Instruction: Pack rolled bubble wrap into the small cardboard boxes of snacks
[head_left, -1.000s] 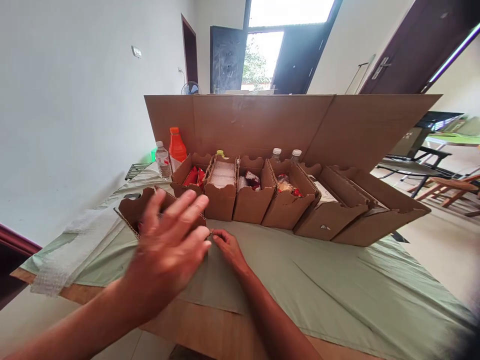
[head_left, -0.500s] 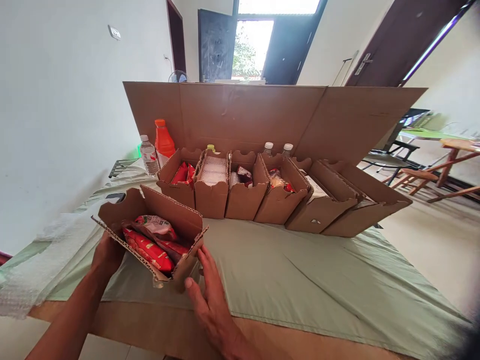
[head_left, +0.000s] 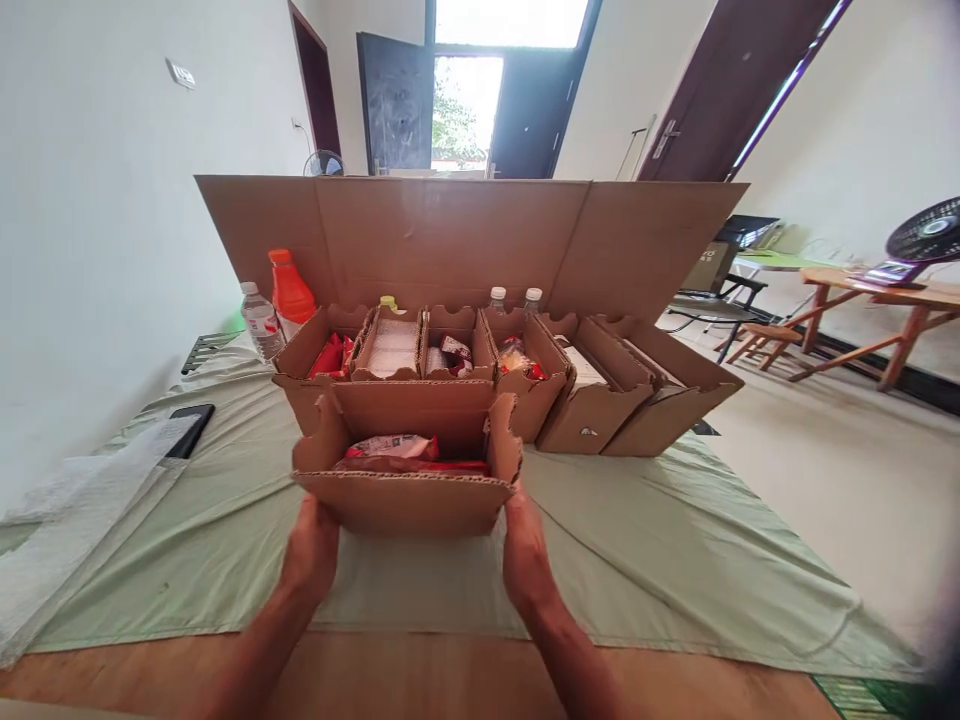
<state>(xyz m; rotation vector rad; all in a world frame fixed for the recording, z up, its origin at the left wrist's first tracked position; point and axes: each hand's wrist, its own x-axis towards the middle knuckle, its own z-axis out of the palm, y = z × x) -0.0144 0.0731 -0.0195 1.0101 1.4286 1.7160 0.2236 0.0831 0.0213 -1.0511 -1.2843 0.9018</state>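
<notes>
An open-topped cardboard box (head_left: 412, 503) is between my two hands, its long side facing me. Red snack packets (head_left: 397, 450) lie inside it, one with a pale label side up. My left hand (head_left: 310, 545) grips the box's left end and my right hand (head_left: 523, 540) its right end; the fingers of both are partly hidden by the cardboard. Just behind it stands a row of similar boxes (head_left: 592, 420), several of them holding red packets, bubble-wrapped items or small cartons.
A tall cardboard sheet (head_left: 450, 225) stands behind the row. An orange bottle (head_left: 291, 290) and a clear bottle (head_left: 259, 318) stand at the left end. Bubble wrap (head_left: 90, 510) and a black phone (head_left: 191, 428) lie on the green cloth (head_left: 637, 560) at left.
The held box has moved right to the middle and turned so its long side faces me. My right hand has shifted to its right end. The view has swung right.
</notes>
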